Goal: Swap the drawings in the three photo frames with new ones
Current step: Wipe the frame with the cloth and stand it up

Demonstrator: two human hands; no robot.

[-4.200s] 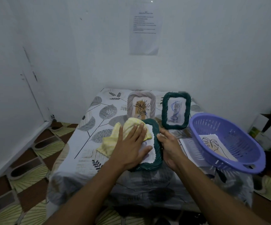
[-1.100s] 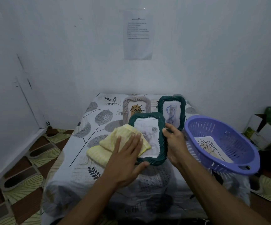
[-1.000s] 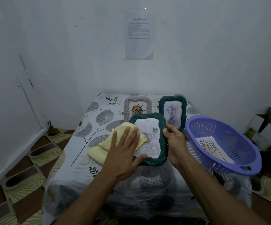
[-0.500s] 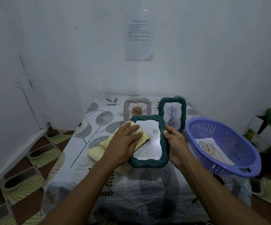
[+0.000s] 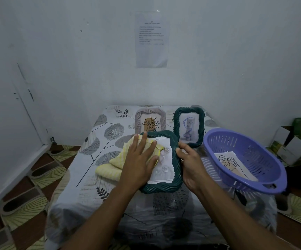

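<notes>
A dark green woven photo frame (image 5: 176,170) leans tilted near the table's front, a pale drawing behind its glass. My right hand (image 5: 191,168) grips its right edge. My left hand (image 5: 139,159) lies flat with straight fingers, pressing a yellow cloth (image 5: 115,163) onto the frame's glass. Behind stand a grey-beige frame (image 5: 150,121) with a black line drawing and a second dark green frame (image 5: 188,126) with a blue figure drawing. A loose leaf drawing (image 5: 233,165) lies in the purple basket (image 5: 265,154).
The table (image 5: 99,138) wears a leaf-print cloth and sits against a white wall with a printed sheet (image 5: 151,38) taped on it. Cardboard boxes (image 5: 297,141) stand at far right. Patterned floor tiles show on the left.
My left hand flattened and slid the yellow cloth across the frame's glass toward the upper middle. The right hand kept its grip on the frame's right edge.
</notes>
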